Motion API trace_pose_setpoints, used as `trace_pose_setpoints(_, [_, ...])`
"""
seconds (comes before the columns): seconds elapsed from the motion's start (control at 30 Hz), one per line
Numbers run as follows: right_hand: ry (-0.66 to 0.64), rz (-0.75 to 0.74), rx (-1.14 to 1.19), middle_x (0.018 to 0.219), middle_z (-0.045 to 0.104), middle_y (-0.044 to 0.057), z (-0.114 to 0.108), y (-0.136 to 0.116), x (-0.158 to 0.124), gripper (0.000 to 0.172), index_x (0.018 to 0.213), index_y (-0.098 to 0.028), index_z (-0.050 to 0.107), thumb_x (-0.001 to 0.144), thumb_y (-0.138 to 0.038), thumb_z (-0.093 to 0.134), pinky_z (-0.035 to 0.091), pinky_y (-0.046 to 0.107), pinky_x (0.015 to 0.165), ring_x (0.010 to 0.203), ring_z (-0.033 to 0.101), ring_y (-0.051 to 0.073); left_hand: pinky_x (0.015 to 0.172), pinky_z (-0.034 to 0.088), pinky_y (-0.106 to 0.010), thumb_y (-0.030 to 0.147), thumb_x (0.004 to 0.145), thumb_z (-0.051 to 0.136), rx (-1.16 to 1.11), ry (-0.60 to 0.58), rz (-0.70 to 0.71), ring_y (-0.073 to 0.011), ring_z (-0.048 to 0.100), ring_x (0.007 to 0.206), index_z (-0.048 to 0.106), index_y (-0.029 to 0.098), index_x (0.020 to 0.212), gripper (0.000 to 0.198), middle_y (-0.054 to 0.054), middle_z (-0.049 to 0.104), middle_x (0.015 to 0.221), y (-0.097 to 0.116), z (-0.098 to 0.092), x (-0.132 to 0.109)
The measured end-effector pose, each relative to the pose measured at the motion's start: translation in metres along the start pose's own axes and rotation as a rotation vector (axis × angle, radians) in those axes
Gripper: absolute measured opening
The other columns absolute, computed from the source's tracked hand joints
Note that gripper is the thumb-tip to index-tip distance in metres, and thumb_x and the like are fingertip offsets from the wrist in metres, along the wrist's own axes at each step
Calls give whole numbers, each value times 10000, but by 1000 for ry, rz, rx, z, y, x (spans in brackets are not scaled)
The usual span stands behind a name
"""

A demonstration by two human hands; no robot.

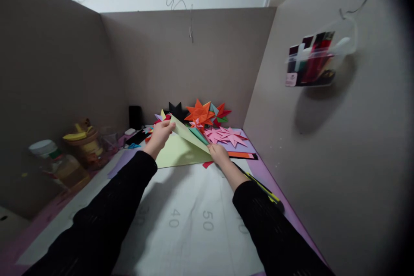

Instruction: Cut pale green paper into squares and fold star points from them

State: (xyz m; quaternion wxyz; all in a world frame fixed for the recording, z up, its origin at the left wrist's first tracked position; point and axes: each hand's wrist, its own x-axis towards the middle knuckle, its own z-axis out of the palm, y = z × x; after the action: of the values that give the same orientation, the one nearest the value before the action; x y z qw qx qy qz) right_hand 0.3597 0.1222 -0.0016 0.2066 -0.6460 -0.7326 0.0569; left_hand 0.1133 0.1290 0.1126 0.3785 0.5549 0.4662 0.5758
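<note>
My left hand (161,134) pinches the upper left corner of a pale yellow-green paper sheet (189,133). On the sheet's right end, my right hand (219,154) is closed too. This sheet is tilted up from the table. Below it lies another stretch of pale yellow-green paper (174,151); whether the two are joined I cannot tell. A teal-green paper piece (199,135) shows behind the raised sheet, close to my right hand. Folded pink paper stars (231,136) lie just beyond that hand. A small red scrap (207,164) sits under the sheet's lower edge.
An orange paper star (199,112) and a black one (177,111) lean near the back wall. A yellow-and-black cutter (268,192) lies along the right edge. At left stand a bottle (60,161) and a pot (84,142). A plastic holder (318,58) hangs on the right wall.
</note>
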Motion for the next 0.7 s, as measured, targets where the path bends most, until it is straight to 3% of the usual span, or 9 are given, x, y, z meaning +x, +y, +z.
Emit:
trace_pose_setpoints(0.1, [-32,0,-8,996,672,78,1,0,-1,438,1064,-190,657,932,-341,268,394,237,757,944,573,180,562,479,-252,292,642,663,-210,50,80,-121,537,555,549,141,653,189,26,534,569,32,-27,2])
trace_pose_setpoints(0.17, [-40,-17,-14,1062,657,62,3,-1,-4,406,1039,-217,670,920,-341,302,387,247,799,1007,541,187,657,520,-306,226,684,636,-375,11,141,-131,574,618,556,144,700,116,19,575,618,58,-49,-5])
trace_pose_setpoints(0.23, [-36,-60,-24,1181,608,29,5,-2,-8,360,1006,-256,682,902,-355,352,365,272,863,1095,480,199,770,521,-386,154,736,584,-517,-19,182,-143,603,698,556,150,720,32,15,611,660,81,-72,-23])
trace_pose_setpoints(0.3, [-19,-117,-36,1263,553,13,6,-3,-12,326,990,-278,687,880,-395,403,346,314,901,1142,434,218,886,470,-472,202,815,527,-675,22,215,-185,603,916,587,178,843,70,-6,677,856,94,-94,-54])
trace_pose_setpoints(0.4, [22,-245,-34,1263,549,31,5,-8,-19,295,996,-272,684,846,-423,480,321,366,930,1143,419,232,1005,344,-559,354,843,522,-744,162,147,-235,504,1147,605,250,971,184,18,650,1115,91,-117,-111])
trace_pose_setpoints(0.5, [47,-439,-31,1231,568,36,4,-25,-27,243,952,-252,688,830,-390,530,280,398,963,1149,404,234,1104,243,-475,452,802,543,-691,324,-30,-208,385,1273,620,344,996,235,92,610,1189,75,-125,-161])
trace_pose_setpoints(0.63, [-15,-674,-64,1218,570,61,9,-65,-34,336,1028,-229,635,783,-454,594,322,391,930,1147,416,248,1095,319,-362,524,732,578,-604,423,-242,-185,363,1291,636,438,961,251,158,638,1106,68,-132,-190])
trace_pose_setpoints(0.7, [-26,-692,-119,1173,590,85,14,-83,-35,330,1096,-205,588,830,-396,550,364,365,891,1103,460,240,1035,409,-378,582,702,569,-562,354,-251,-209,411,1259,634,465,956,287,149,668,1034,72,-142,-193])
